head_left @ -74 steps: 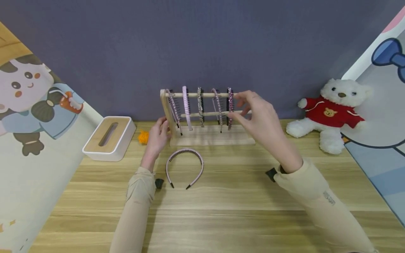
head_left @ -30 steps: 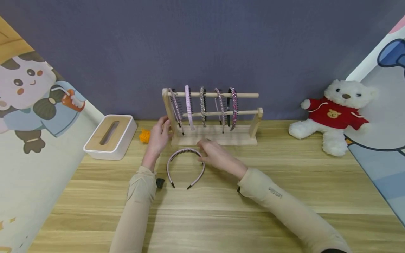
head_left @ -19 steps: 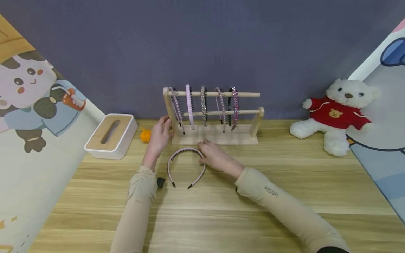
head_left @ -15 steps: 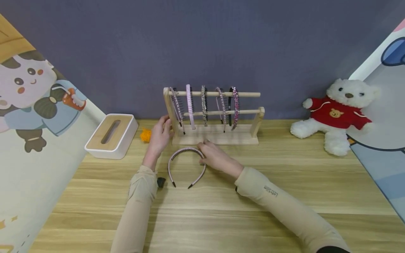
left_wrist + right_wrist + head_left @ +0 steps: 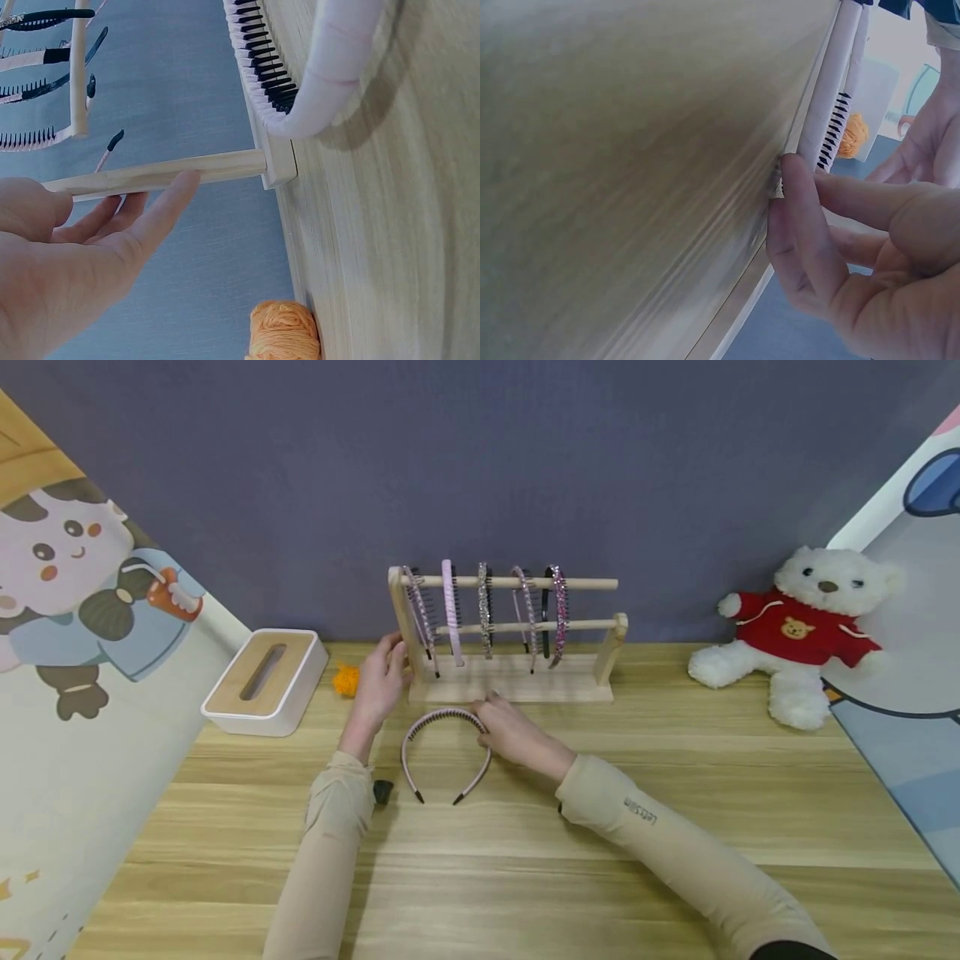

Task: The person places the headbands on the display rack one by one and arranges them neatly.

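A pink toothed headband lies on the table, its black-tipped ends toward me. My right hand pinches its right side between thumb and fingers, as the right wrist view shows up close on the headband. Behind it stands a wooden headband stand with two rods. My left hand holds the stand's left upright, thumb on one side and fingers on the other. Several headbands hang on the rods, among them a smooth pink headband, a silver glittery headband and a magenta glittery headband.
A white tissue box with a wooden lid sits at the left. Between it and my left hand is an orange yarn ball. A white teddy bear in a red sweater sits at the right. A dark wall rises behind.
My right hand has come down from the stand's upper rod to the headband on the table and now pinches it. The headband has shifted slightly right. My left hand stays at the upright.
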The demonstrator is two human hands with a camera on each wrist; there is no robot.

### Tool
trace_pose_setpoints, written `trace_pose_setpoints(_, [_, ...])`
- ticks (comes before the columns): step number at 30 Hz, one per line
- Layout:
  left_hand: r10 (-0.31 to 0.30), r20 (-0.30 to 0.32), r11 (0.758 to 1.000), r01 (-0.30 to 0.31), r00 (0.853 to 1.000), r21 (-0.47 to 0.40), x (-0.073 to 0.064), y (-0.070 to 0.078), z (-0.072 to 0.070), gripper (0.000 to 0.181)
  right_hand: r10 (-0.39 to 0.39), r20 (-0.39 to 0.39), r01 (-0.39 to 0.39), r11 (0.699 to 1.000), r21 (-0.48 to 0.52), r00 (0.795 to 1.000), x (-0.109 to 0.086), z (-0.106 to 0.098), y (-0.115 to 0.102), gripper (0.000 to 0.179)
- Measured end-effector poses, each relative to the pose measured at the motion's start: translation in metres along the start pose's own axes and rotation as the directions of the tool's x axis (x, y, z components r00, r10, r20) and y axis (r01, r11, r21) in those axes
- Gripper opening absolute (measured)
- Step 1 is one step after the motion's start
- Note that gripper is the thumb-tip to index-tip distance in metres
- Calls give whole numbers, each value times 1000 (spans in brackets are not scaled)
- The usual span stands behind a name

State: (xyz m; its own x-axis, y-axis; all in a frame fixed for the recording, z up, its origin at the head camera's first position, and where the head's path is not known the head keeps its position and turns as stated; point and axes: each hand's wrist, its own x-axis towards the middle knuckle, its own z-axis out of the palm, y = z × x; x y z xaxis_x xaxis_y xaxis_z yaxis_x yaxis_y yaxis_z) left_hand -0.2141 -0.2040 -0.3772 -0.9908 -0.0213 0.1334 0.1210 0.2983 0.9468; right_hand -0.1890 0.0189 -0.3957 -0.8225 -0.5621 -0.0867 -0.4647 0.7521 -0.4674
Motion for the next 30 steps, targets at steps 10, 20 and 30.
trace_pose_setpoints(10, [-5,-5,1000,5,1000,-6,1,1,2,47,15,2,-15,993,120,1000,-4,-8,3,28])
trace_pose_setpoints(20, [-10,-4,1000,10,1000,6,0,2,1,48,15,-33,-6,968,251,999,-11,-19,7,35])
trace_pose_setpoints(30, [-6,-2,1000,6,1000,-1,-1,0,0,48,51,-34,-36,932,362,998,-31,-36,12,38])
